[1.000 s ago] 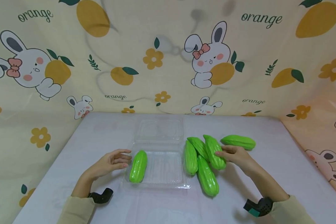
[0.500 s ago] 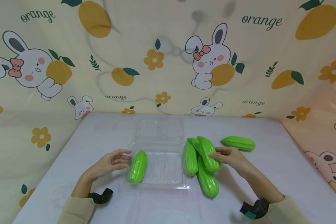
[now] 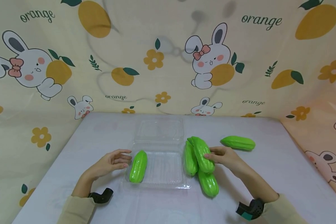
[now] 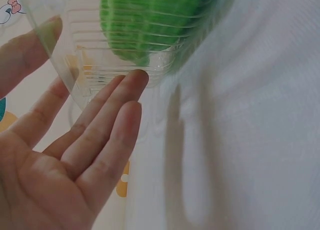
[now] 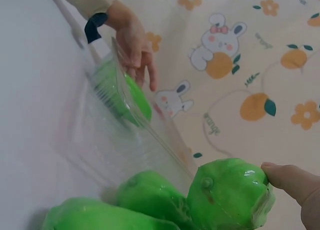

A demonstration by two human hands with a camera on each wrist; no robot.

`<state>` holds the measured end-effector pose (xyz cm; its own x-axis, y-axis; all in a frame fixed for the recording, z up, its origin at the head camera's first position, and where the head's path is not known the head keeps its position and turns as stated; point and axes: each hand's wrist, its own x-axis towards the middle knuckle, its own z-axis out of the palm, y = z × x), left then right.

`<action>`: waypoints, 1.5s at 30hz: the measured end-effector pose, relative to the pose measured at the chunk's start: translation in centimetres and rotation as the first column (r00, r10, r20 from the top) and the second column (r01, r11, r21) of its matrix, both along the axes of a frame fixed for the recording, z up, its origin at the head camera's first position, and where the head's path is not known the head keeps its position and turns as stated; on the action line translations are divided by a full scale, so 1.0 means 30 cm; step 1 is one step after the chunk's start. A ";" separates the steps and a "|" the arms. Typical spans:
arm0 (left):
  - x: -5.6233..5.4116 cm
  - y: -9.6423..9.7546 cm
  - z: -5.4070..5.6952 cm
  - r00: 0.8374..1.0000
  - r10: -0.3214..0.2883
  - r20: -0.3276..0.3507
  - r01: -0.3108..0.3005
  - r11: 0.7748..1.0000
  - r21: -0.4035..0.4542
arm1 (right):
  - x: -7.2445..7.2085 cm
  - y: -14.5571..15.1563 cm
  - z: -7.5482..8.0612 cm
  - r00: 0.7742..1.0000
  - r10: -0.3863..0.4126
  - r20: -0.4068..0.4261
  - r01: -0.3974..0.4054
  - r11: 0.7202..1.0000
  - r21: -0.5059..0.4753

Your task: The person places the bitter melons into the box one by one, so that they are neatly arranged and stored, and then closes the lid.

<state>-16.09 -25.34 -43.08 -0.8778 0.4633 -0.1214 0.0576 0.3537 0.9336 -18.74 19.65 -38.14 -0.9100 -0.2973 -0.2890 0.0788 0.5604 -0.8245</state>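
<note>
My right hand (image 3: pixel 224 158) pinches a glossy green ridged gourd (image 3: pixel 203 154) between thumb and fingers. It hangs over other gourds to the right of a clear plastic clamshell box (image 3: pixel 163 171). In the right wrist view the thumb (image 5: pixel 290 182) presses the blunt end of the held gourd (image 5: pixel 227 195). One gourd (image 3: pixel 138 166) lies inside the box along its left side. Beside the box's left wall is my left hand (image 3: pixel 112 161), holding nothing. Its spread, relaxed fingers (image 4: pixel 105 125) are right at the clear wall in the left wrist view.
Under the held gourd are a front gourd (image 3: pixel 208 186), a left gourd (image 3: pixel 190 158) close to the box, and another mostly hidden. A separate gourd (image 3: pixel 238 142) lies farther back on the right. The box's open lid (image 3: pixel 159 129) lies flat behind it on the white table (image 3: pixel 106 127).
My right hand has carried the gripped gourd leftward, over the neighbouring gourds and closer to the box. My left hand stays in the same place.
</note>
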 end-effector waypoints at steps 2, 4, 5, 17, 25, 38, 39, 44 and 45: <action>-0.001 0.000 0.000 1.000 -0.001 0.001 0.001 1.000 0.000 | 0.000 -0.006 -0.001 1.000 0.000 0.002 0.000 1.000 -0.016; -0.001 -0.001 0.000 1.000 -0.002 0.001 0.002 1.000 0.001 | 0.001 -0.012 -0.001 1.000 0.005 0.001 -0.005 0.999 -0.038; -0.001 -0.002 0.000 1.000 -0.002 0.001 0.002 1.000 0.001 | 0.001 -0.016 -0.001 1.000 0.014 -0.001 -0.014 0.999 -0.049; -0.004 0.000 0.003 1.000 -0.007 0.003 0.007 1.000 0.000 | 0.017 -0.061 -0.005 0.999 0.014 0.031 -0.012 0.998 -0.055; -0.004 -0.001 0.007 1.000 -0.012 0.005 0.012 1.000 0.004 | 0.021 -0.090 -0.014 0.999 0.017 0.035 -0.014 0.996 -0.090; -0.001 0.002 0.003 1.000 -0.004 0.006 0.004 1.000 0.000 | 0.029 -0.138 -0.011 0.999 0.005 0.054 0.003 0.991 -0.137; -0.001 0.002 0.003 1.000 -0.004 0.006 0.004 1.000 0.001 | 0.030 -0.141 -0.011 0.999 0.004 0.054 0.004 0.990 -0.140; 0.001 -0.002 0.003 1.000 -0.003 0.005 0.003 1.000 0.004 | 0.034 -0.160 -0.003 0.998 0.007 0.058 0.002 0.989 -0.149; 0.001 -0.002 0.003 1.000 -0.004 0.003 0.004 1.000 0.003 | 0.035 -0.164 0.000 0.998 0.009 0.058 0.000 0.989 -0.148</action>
<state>-16.05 -25.41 -43.00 -0.8758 0.4668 -0.1231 0.0557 0.3510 0.9347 -17.69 14.74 -38.14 -0.8916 -0.3446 -0.2938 0.1268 0.4329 -0.8925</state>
